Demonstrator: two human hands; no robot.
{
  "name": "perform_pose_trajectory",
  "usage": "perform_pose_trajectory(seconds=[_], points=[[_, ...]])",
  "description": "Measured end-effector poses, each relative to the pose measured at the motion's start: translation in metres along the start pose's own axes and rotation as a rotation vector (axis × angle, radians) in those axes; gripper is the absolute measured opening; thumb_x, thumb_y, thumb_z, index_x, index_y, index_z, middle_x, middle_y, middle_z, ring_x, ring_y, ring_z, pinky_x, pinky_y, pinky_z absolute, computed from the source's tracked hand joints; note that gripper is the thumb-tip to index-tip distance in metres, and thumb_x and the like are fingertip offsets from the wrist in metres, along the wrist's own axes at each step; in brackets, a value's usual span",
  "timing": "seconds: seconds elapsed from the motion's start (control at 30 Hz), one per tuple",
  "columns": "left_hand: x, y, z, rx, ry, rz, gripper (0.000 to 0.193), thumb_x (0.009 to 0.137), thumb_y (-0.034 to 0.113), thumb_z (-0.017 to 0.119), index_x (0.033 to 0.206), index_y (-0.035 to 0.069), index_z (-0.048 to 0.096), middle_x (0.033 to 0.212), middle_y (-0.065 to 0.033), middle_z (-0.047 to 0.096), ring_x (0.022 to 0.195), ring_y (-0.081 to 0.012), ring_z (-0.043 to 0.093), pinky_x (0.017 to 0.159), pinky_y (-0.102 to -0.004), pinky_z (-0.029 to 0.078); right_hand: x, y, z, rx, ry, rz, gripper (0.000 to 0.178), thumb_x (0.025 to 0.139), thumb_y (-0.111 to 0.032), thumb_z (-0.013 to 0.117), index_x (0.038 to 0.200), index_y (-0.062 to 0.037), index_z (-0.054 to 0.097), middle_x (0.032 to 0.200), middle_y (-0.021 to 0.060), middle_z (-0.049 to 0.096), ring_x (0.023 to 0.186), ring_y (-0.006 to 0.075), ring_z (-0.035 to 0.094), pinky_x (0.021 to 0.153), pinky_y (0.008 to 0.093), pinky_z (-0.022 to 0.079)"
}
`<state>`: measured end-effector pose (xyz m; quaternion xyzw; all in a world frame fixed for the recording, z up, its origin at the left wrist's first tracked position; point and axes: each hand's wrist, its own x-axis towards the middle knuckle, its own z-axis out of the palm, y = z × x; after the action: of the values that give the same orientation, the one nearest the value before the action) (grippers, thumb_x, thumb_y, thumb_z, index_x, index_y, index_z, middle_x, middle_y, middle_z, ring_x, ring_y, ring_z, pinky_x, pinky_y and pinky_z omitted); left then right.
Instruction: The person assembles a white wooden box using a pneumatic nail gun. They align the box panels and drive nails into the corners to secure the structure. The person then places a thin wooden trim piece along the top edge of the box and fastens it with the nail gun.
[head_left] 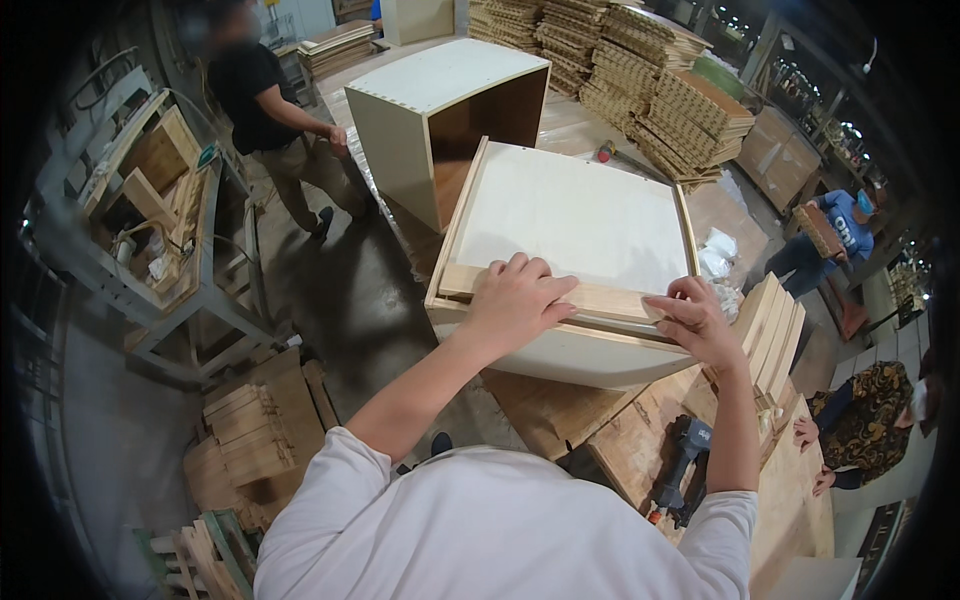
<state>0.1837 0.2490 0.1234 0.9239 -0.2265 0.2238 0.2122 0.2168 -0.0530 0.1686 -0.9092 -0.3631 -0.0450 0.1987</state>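
Note:
A pale wooden box (pixel 575 215) with a white panel on top lies on the bench before me. Along its near edge runs a light wooden strip (pixel 612 299). My left hand (pixel 515 298) is closed over the strip left of its middle, thumb pointing right along it. Near the strip's right end, my right hand (pixel 700 322) pinches it between thumb and bent fingers. A narrow dark gap shows between the strip and the box's curved front. Under the right forearm, a dark nail gun (pixel 684 465) rests on the bench.
An open-fronted cabinet box (pixel 430 95) stands just beyond. Stacked wooden strips (pixel 772 338) lie at the right, with panel stacks (pixel 640 85) behind. One person (pixel 285 110) stands far left, another (pixel 840 230) carries a panel, and a third (pixel 870 425) is at the bench's right.

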Motion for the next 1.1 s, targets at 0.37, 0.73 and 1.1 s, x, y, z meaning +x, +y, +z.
perform_pose_trajectory(seconds=[0.37, 0.73, 1.1], points=[[-0.005, -0.006, -0.011, 0.013, -0.146, 0.078, 0.042, 0.08, 0.037, 0.066, 0.119, 0.021, 0.062, 0.103, -0.0053, 0.055, 0.099, -0.0233, 0.051, 0.085, -0.037, 0.042, -0.012, -0.01, 0.004, 0.035, -0.022, 0.061, 0.031, 0.08, -0.02, 0.066, 0.111, -0.0182, 0.069, 0.09, 0.0056, 0.054, 0.091, 0.0229, 0.05, 0.085, 0.0354, 0.038], [-0.007, -0.06, -0.033, 0.05, -0.189, 0.36, 0.06, 0.07, 0.038, 0.072, 0.126, 0.021, 0.057, 0.106, -0.0077, 0.051, 0.101, -0.0257, 0.049, 0.087, -0.0405, 0.04, -0.008, -0.053, 0.03, -0.024, 0.087, 0.092, 0.031, 0.081, -0.022, 0.067, 0.111, -0.017, 0.07, 0.092, 0.0082, 0.053, 0.088, 0.024, 0.05, 0.082, 0.0361, 0.042], [-0.041, -0.09, -0.033, 0.077, -0.097, 0.347, 0.053, 0.072, 0.03, 0.07, 0.123, 0.018, 0.06, 0.129, -0.0069, 0.052, 0.116, -0.0309, 0.047, 0.1, -0.0472, 0.035, -0.002, -0.146, 0.067, -0.337, -0.047, 0.328, 0.072, 0.073, -0.049, 0.071, 0.136, -0.0242, 0.048, 0.15, 0.0075, 0.029, 0.141, 0.0339, 0.018, 0.114, 0.0506, 0.014]])
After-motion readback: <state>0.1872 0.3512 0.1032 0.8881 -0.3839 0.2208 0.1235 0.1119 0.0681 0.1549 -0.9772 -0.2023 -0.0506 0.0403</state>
